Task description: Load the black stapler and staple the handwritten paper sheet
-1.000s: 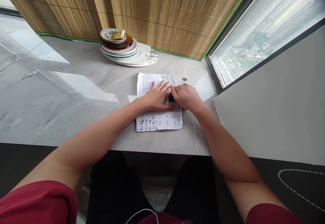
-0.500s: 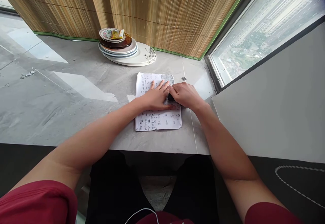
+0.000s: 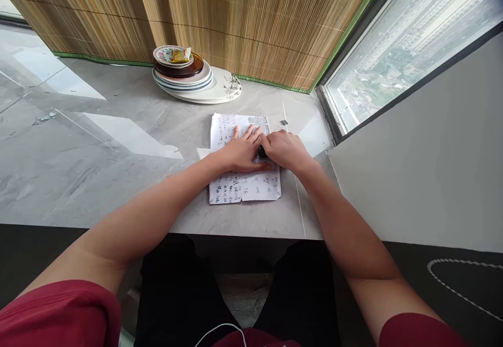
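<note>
A white sheet of paper [image 3: 259, 188] with handwriting lies on the grey marbled tabletop in front of me. Flat on its middle rests my left hand [image 3: 244, 151], fingers spread. My right hand [image 3: 285, 148] is closed around a small black object [image 3: 263, 152] at the paper's right edge. Only the dark end of that object shows beside my left hand; the rest is hidden under my fingers, so its kind is unclear. Thumb and fingers of the two hands almost touch.
Stacked plates [image 3: 184, 82] stand at the back, with a small yellow packet [image 3: 181, 55] on top. A bamboo blind [image 3: 220, 17] hangs behind them. To the right are a window [image 3: 396, 64] and a white panel [image 3: 428, 158]. A tiny grey piece [image 3: 284, 122] lies beyond my right hand.
My right hand has shifted very slightly, still closed on the black object. My left hand keeps its place on the paper.
</note>
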Tool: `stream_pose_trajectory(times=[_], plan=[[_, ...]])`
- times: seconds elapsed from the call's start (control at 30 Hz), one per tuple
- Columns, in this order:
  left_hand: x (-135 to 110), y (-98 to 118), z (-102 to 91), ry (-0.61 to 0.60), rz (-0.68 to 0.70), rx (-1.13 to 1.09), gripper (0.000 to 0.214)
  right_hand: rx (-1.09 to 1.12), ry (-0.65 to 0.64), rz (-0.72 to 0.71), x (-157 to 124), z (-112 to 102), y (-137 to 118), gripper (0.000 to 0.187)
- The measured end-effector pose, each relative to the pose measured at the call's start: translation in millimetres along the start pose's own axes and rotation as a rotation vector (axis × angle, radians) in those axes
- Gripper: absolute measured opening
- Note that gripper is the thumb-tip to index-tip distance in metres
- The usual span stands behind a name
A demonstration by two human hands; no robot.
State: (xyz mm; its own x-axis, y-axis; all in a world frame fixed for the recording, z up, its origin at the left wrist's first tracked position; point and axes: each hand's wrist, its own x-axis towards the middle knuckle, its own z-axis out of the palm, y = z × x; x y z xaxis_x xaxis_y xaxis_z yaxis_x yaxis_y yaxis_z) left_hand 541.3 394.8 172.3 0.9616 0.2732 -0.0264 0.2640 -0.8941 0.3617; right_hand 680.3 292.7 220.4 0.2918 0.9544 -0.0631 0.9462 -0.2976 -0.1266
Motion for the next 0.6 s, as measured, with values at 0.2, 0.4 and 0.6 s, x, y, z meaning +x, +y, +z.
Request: stream_pose_trajectory(times=[0.2,0.4,0.6], plan=[[0.6,-0.6,0.5,0.002,0.007,-0.016,0.106,-0.021,0.007,-0.032,0.2,2.0,-0.1,0.046],[1.4,-0.3,-4.3,0.013,0.008,-0.084,0.110,-0.128,0.055,-0.087,-1.6,4.8,-4.0,0.038],[2.7,-2.6,-2.8,0.035,-0.006,-0.124,0.116,-0.216,0.093,-0.104,-2.6,9.3,-7.8,0.041]])
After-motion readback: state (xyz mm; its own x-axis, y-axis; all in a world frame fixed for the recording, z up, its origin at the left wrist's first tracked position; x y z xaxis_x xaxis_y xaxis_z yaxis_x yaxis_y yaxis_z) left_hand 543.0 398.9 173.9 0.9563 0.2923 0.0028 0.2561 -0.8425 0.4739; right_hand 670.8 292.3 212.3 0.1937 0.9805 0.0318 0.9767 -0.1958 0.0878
